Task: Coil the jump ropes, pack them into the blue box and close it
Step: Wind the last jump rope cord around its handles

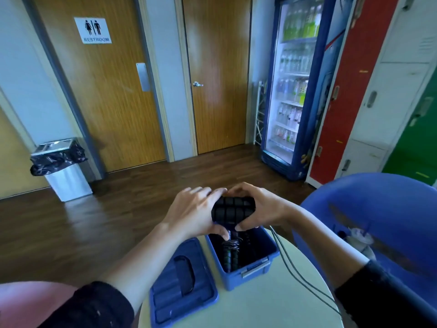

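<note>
At my 10 o'clock a bin (63, 171) with a black bag stands on the floor, beside a wooden door (101, 95) with a restroom sign. On the round table (260, 311) in front of me, the blue lid (182, 287) lies flat at 9 o'clock of the box (250, 275), just beside it. My left hand (194, 214) grips the left end of a pair of black foam handles (233, 208), with the fingers laid over the top and the thumb under. The handles are in the air at 12 o'clock of the open box, above its far edge. Inside the box I see a coiled rope (230, 254) with its own black handles. My right hand (257, 209) holds the right end of the pair, fingers curled over and thumb below; the fingertips of both hands nearly meet on top. A thin cord (292, 268) runs over the table at 3 o'clock of the box, toward 5 o'clock. A blue chair (378, 209) is at my 2 o'clock, and a drinks fridge (293, 86) stands at 1 o'clock.
</note>
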Demonstrator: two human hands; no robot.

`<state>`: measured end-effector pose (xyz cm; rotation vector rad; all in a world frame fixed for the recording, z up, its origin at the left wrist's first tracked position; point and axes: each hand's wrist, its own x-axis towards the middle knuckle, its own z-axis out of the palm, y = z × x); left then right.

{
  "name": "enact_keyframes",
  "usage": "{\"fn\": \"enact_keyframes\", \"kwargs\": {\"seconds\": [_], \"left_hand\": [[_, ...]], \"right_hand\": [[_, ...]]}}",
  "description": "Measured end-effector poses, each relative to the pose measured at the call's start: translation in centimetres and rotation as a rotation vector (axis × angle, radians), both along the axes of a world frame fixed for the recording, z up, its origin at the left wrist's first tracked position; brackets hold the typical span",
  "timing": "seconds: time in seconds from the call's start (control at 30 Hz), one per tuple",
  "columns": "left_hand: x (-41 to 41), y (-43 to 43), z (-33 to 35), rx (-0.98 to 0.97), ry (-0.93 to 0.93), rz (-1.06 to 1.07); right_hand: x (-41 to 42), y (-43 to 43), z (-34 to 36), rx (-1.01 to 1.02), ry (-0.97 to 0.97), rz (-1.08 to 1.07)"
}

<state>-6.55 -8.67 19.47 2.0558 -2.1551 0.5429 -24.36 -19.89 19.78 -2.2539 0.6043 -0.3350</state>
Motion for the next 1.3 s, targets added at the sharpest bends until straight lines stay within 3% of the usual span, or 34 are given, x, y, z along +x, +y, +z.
{"fn": "enact_keyframes", "kwargs": {"seconds": [0.13, 0.27, 0.47, 1.0, 1.3], "left_hand": [[2.1, 1.9, 0.7, -0.018, 0.115, 0.089], [4.2, 3.5, 2.0, -0.063, 0.235, 0.152], [6.8, 5.1, 4.4, -0.138, 0.356, 0.222], [3.5, 3.8, 8.0, -0.041, 0.634, 0.098], [0.8, 2.9, 8.4, 0.092, 0.851, 0.003]], "right_hand": [[1.0, 1.4, -0.8, 0.296, -0.135, -0.053], [1.1, 2.3, -2.1, 0.398, -0.258, -0.029], [2.2, 3.3, -3.3, 0.713, -0.470, -0.022], [10.3, 8.9, -4.4, 0.466, -0.573, -0.079], [12.5, 10.8, -3.0, 0.423, -0.497, -0.110]]}}
